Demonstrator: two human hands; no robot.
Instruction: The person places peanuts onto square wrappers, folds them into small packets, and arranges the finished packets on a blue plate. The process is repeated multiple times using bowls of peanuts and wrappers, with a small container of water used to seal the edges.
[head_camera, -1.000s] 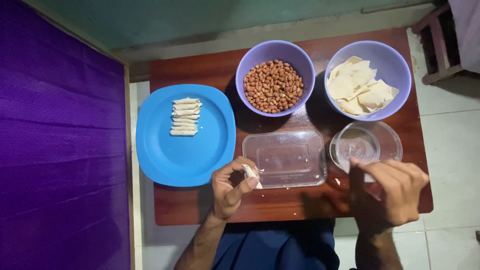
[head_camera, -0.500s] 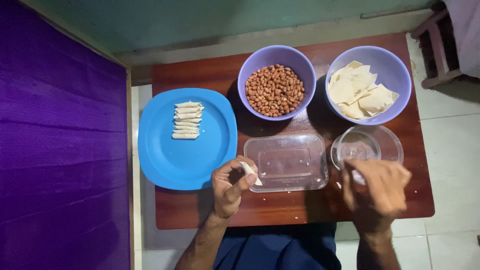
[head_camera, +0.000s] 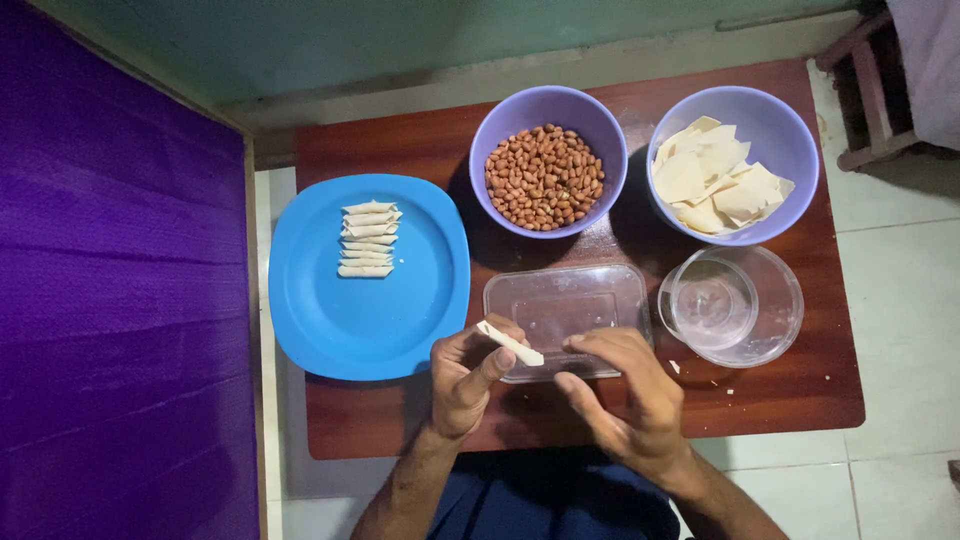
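Left hand: my left hand (head_camera: 468, 375) is pinching a rolled pastry stick (head_camera: 510, 343) between thumb and fingertips, holding it tilted over the near left corner of the clear rectangular container (head_camera: 566, 318).
Right hand: my right hand (head_camera: 622, 390) is hovering just beside the stick with fingers loosely curled and partly spread, holding nothing; its fingertips are lying over the container's near edge.
Rolled pastry stick: pale, narrow, raised above the counter (head_camera: 760, 390), one end in my fingers and the other pointing toward my right hand.
Blue plate (head_camera: 400, 290): sitting to the left on the counter, carrying a stack of finished rolls (head_camera: 367, 238) laid side by side.
Peanut bowl (head_camera: 548, 160): purple, standing beyond the container, filled with peanuts.
Wrapper bowl (head_camera: 735, 160): purple, at the far right, holding flat pale pastry sheets.
Glass bowl (head_camera: 732, 305): clear, standing just right of the container.
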